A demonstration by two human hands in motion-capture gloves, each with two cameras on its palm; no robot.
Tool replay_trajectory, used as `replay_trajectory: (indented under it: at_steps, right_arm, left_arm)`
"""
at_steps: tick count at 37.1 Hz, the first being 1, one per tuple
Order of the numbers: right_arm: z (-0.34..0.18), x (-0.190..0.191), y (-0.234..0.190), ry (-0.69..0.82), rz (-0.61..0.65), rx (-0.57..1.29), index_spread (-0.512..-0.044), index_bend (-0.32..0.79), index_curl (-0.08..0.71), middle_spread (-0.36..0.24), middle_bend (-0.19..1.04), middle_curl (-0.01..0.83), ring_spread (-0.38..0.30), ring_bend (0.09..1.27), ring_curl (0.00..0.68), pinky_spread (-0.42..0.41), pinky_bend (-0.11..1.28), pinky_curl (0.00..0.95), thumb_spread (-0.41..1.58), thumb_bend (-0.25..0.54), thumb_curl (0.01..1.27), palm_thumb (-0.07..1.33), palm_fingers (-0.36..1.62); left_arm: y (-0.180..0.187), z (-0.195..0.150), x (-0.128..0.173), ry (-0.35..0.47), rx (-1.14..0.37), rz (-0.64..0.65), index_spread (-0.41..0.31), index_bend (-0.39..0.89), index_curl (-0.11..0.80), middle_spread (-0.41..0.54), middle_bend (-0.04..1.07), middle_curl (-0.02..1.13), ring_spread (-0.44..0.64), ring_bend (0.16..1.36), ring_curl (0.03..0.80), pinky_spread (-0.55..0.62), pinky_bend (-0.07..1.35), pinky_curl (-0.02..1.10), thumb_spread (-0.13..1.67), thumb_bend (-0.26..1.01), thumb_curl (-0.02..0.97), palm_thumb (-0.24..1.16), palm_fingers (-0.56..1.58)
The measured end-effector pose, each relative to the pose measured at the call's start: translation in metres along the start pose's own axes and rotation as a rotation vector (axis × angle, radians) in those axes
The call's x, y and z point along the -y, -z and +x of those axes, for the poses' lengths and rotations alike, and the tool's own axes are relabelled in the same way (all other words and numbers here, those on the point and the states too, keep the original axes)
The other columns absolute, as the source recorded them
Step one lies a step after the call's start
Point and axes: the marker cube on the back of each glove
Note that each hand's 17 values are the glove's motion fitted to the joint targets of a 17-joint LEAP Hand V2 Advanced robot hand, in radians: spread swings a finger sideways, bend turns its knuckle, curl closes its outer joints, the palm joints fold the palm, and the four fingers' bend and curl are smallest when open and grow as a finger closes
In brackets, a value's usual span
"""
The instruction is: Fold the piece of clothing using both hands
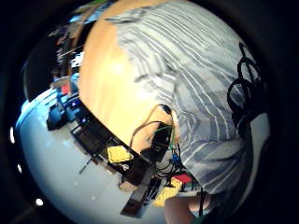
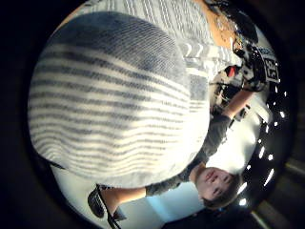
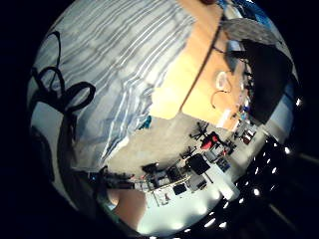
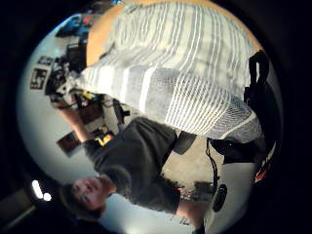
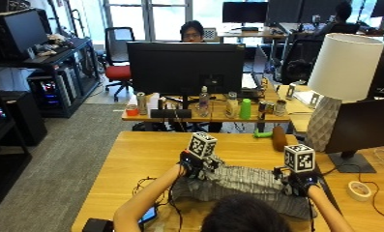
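A grey and white striped garment (image 5: 243, 181) lies bunched on the wooden table (image 5: 146, 150) right in front of me. My left hand (image 5: 191, 166) grips its far left corner and holds that edge a little above the table. My right hand (image 5: 299, 182) grips the far right corner at about the same height. The striped cloth (image 2: 119, 95) fills the left thumb side palm view. It also fills much of the right thumb side palm view as a fold of striped cloth (image 4: 185, 63). Cloth (image 1: 201, 70) spreads over the table (image 1: 112, 93) below the left palm, and cloth (image 3: 114, 59) does so below the right.
A white lamp (image 5: 343, 72) and a dark monitor (image 5: 365, 128) stand at the table's right. A tape roll (image 5: 358, 190) lies near the right edge. A dark cylinder (image 5: 278, 137) sits at the far side. Cables (image 5: 143, 183) lie at my left. Another desk with a monitor (image 5: 185, 65) stands behind.
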Motion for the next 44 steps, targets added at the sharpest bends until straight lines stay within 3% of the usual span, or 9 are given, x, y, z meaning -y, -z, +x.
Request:
replay_trajectory:
  at_steps: [7,10,15,19,22,26,31,38,44]
  right_arm:
    - [0.051,0.097,0.023,-0.236,0.070,-0.088,-0.267,0.26,0.518,-0.139,0.43,0.535,-0.230,0.65,0.480,-0.279,0.57,0.447,0.26,-0.029,0.68,1.06,1.28]
    - [0.067,0.135,0.021,-0.325,0.066,-0.120,-0.269,0.26,0.528,-0.139,0.42,0.536,-0.230,0.65,0.483,-0.280,0.57,0.449,0.26,-0.026,0.69,1.05,1.27]
    - [0.062,0.152,0.014,-0.444,0.096,-0.112,-0.273,0.23,0.541,-0.145,0.41,0.537,-0.231,0.64,0.486,-0.278,0.57,0.452,0.27,-0.026,0.70,1.05,1.26]
    - [0.061,0.161,0.002,-0.532,0.285,-0.043,-0.275,0.21,0.549,-0.147,0.41,0.538,-0.231,0.63,0.488,-0.277,0.56,0.450,0.29,-0.023,0.71,1.05,1.23]
    - [0.069,0.166,-0.007,-0.559,0.367,-0.031,-0.274,0.13,0.529,-0.154,0.34,0.517,-0.233,0.62,0.483,-0.276,0.59,0.455,0.35,-0.023,0.71,1.04,1.12]
    - [0.096,0.178,-0.014,-0.617,0.477,-0.079,-0.264,0.04,0.470,-0.148,0.26,0.493,-0.221,0.63,0.480,-0.258,0.61,0.449,0.55,-0.011,0.70,1.03,1.03]
    - [0.141,0.194,-0.020,-0.644,0.511,-0.118,-0.267,0.01,0.392,-0.140,0.25,0.485,-0.208,0.64,0.475,-0.239,0.62,0.445,0.81,0.006,0.67,1.02,1.02]
    - [0.139,0.149,-0.036,-0.512,0.271,0.032,-0.277,0.04,0.323,-0.120,0.21,0.470,-0.180,0.59,0.459,-0.185,0.60,0.438,1.06,-0.052,0.57,0.88,0.86]
    - [0.125,0.115,-0.065,-0.517,0.054,0.102,-0.296,0.05,0.285,-0.077,0.18,0.454,-0.118,0.53,0.446,-0.090,0.59,0.430,1.20,-0.051,0.47,0.71,0.61]
  left_arm:
    - [0.056,-0.016,0.057,0.277,0.283,0.271,-0.265,0.15,0.440,-0.310,0.36,0.60,-0.36,0.63,0.467,-0.47,0.61,0.42,1.03,-0.02,0.560,0.86,1.24]
    - [0.072,-0.014,0.081,0.331,0.370,0.424,-0.265,0.16,0.440,-0.311,0.36,0.60,-0.36,0.63,0.469,-0.46,0.61,0.42,1.03,-0.02,0.564,0.86,1.24]
    - [0.060,-0.019,0.149,0.365,0.332,0.553,-0.266,0.16,0.442,-0.307,0.36,0.60,-0.36,0.64,0.473,-0.46,0.58,0.42,1.03,-0.02,0.570,0.86,1.23]
    - [0.042,-0.024,0.196,0.426,0.209,0.684,-0.261,0.15,0.440,-0.304,0.34,0.60,-0.36,0.64,0.476,-0.44,0.57,0.42,1.02,-0.02,0.579,0.86,1.21]
    - [0.038,-0.038,0.193,0.532,0.172,0.714,-0.220,0.04,0.393,-0.285,0.31,0.59,-0.33,0.62,0.468,-0.39,0.53,0.41,1.10,-0.07,0.535,0.74,0.97]
    - [0.043,-0.058,0.163,0.662,0.064,0.713,-0.184,0.05,0.364,-0.252,0.25,0.59,-0.30,0.60,0.477,-0.33,0.53,0.42,1.17,-0.07,0.470,0.62,0.81]
    - [0.054,-0.066,0.137,0.646,-0.023,0.756,-0.145,0.08,0.332,-0.200,0.16,0.55,-0.24,0.56,0.452,-0.28,0.53,0.42,1.24,-0.06,0.395,0.47,0.72]
    - [0.044,-0.049,0.103,0.505,-0.173,0.817,-0.097,0.16,0.339,-0.089,0.07,0.46,-0.13,0.53,0.432,-0.17,0.51,0.41,1.28,-0.05,0.318,0.31,0.53]
    - [0.001,-0.014,0.085,0.348,-0.310,0.587,-0.075,0.18,0.357,-0.006,0.08,0.39,-0.05,0.53,0.416,-0.08,0.50,0.40,1.29,-0.03,0.284,0.25,0.46]
